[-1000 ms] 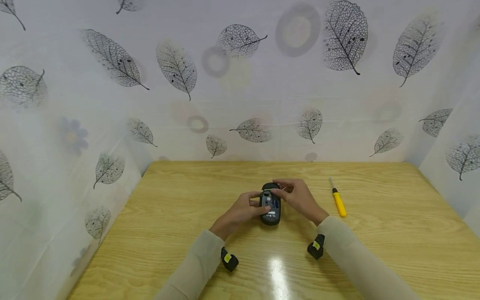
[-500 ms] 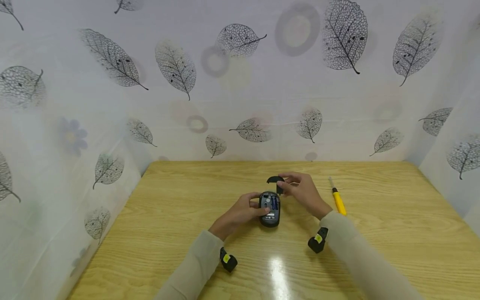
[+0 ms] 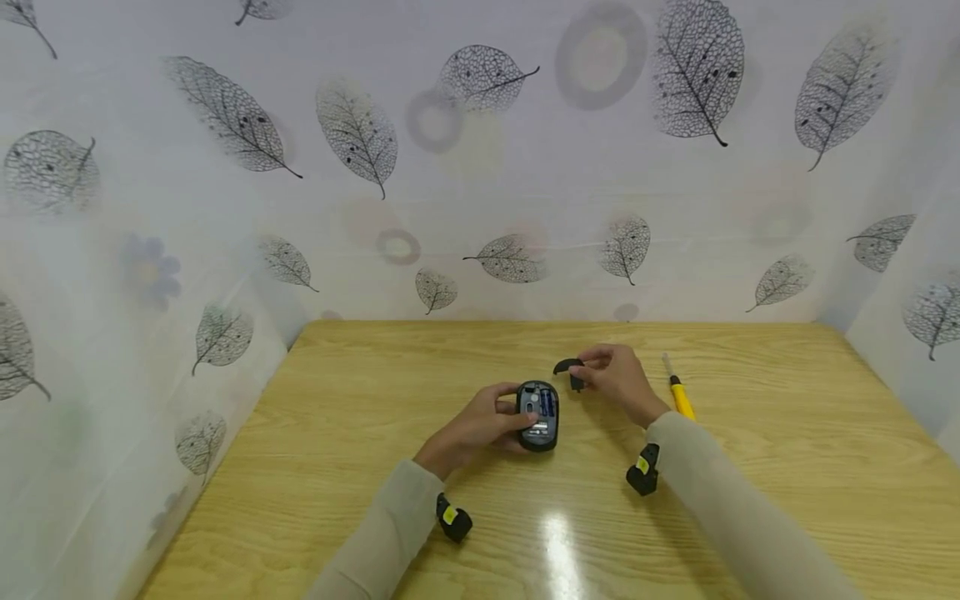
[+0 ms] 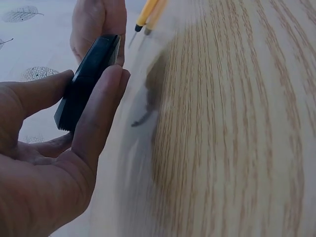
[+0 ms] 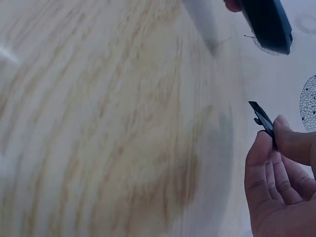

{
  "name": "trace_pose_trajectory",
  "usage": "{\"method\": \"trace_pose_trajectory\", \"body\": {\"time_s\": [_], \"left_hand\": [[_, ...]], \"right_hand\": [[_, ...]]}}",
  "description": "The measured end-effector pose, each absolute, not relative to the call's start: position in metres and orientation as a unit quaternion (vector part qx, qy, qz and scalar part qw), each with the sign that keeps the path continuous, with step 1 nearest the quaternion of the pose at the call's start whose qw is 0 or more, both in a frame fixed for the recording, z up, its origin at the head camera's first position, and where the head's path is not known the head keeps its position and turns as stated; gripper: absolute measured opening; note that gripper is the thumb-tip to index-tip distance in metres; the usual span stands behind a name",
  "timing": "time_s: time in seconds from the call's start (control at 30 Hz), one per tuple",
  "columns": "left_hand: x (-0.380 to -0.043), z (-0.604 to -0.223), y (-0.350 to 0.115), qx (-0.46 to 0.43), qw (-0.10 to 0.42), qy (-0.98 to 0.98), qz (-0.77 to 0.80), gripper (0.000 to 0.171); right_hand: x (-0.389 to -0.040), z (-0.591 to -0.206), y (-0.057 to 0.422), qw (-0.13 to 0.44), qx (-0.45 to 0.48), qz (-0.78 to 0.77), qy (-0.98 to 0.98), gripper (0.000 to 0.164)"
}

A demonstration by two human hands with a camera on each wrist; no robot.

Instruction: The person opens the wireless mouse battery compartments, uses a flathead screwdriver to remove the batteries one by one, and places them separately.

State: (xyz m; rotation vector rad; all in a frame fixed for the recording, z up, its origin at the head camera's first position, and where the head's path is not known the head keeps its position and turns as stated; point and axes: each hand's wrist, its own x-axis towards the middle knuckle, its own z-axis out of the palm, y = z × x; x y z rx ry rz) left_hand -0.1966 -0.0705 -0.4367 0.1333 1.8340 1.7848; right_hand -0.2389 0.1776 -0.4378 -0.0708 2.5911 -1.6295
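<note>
Black plastic makes up the computer mouse (image 3: 538, 435), one in number, held over the surface (image 3: 292, 467) in the left hand (image 3: 480, 423), with its underside turned up to the head camera. Its long axis runs away from the person, the battery bay toward the far end and the label toward the near end; the left wrist view catches it nearly edge-on and slanting. That hand's grip is closed about the left edge, the thumb laid across the underside, while the other fingers go partly out of sight behind the body. Dark blue batteries (image 3: 547, 404) lie in the bay, too small to count surely. One black cover (image 3: 567, 365), off the mouse and just beyond its far right corner, is pinched between the thumb and fingertips of the right hand (image 3: 619, 382), whose grip leaves only the cover's thickness between them. Its curved, broad part points left and its narrow tab points back toward the person; the fingers hide some of it. In the right wrist view the mouse is cut off by the top edge. One yellow-handled screwdriver (image 3: 681, 400) lies to the right, shaft pointing away, its handle end covered by the right sleeve (image 3: 720, 500); the left wrist view shows it blurred and doubled. Two black wrist cameras (image 3: 454, 518) sit at the cuffs, and leaf-printed cloth (image 3: 480, 183) stands behind.
</note>
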Motion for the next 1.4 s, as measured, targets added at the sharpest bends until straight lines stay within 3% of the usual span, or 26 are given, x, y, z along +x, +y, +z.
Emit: {"method": "trace_pose_trajectory", "body": {"time_s": [0.33,0.93,1.4], "left_hand": [[-0.199,-0.439,-0.072,0.065,0.290,0.680,0.670,0.060],[-0.200,-0.439,-0.075,0.065,0.294,0.680,0.669,0.064],[-0.200,-0.439,-0.074,0.058,0.299,0.674,0.673,0.070]], "right_hand": [[-0.242,-0.449,0.181,0.026,-0.031,-0.487,0.873,0.028],[-0.245,-0.451,0.178,-0.033,-0.035,-0.396,0.917,0.024],[-0.247,-0.447,0.175,-0.012,-0.035,-0.384,0.923,0.024]]}}
